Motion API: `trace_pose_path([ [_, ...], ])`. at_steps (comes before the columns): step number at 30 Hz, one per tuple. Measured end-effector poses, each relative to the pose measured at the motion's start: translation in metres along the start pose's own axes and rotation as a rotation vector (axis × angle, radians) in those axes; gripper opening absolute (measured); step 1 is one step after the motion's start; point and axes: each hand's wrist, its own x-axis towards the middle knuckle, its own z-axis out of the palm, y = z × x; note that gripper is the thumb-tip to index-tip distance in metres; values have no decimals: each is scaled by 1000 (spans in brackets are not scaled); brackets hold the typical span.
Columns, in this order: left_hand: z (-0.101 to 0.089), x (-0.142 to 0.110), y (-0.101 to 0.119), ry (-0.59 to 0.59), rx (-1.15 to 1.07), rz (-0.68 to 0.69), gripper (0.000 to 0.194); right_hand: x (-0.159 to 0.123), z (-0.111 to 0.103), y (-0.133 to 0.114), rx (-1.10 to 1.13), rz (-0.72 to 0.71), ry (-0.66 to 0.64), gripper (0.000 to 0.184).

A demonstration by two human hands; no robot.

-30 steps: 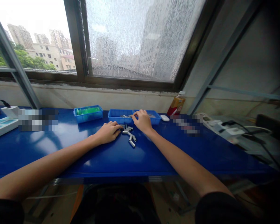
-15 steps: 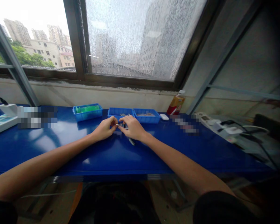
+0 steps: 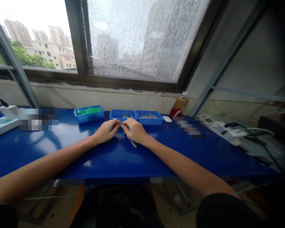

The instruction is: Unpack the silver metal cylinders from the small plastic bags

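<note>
On the near side of the bare stretch of counter (image 3: 97, 163), a loose metal tube (image 3: 134, 144) lies just below the right hand (image 3: 135, 129). A second ago that hand was over at the boxes, while the left hand (image 3: 105, 130) lay on the counter by the tubes; now the two have met. Thumb and fingers of each are pinched on a small part (image 3: 121, 124), nearly hidden between the fingertips, so I can't tell its shape. The work thus seems to have passed from fetching to two-handed fitting or adjusting. Right behind the hands, the middle box (image 3: 117, 113) holds some metal pieces and touches the right box (image 3: 152, 122); the box with green contents (image 3: 90, 118) sits apart, leftward. All three have stayed put, as has the bottle (image 3: 179, 106) beyond.
</note>
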Motion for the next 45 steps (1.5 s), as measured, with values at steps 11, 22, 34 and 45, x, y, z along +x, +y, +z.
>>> trace_pose_path([
  [11,2,-2,1,12,156,31,18,1,2,2,-9,26,-29,29],
  [22,-3,0,5,-46,189,-55,30,-1,2,-1,61,4,9,10],
  [34,1,-2,1,-10,180,-43,19,0,1,0,-9,50,-17,26],
  [45,-1,-2,4,-9,131,-58,26,-1,3,2,98,2,43,11],
])
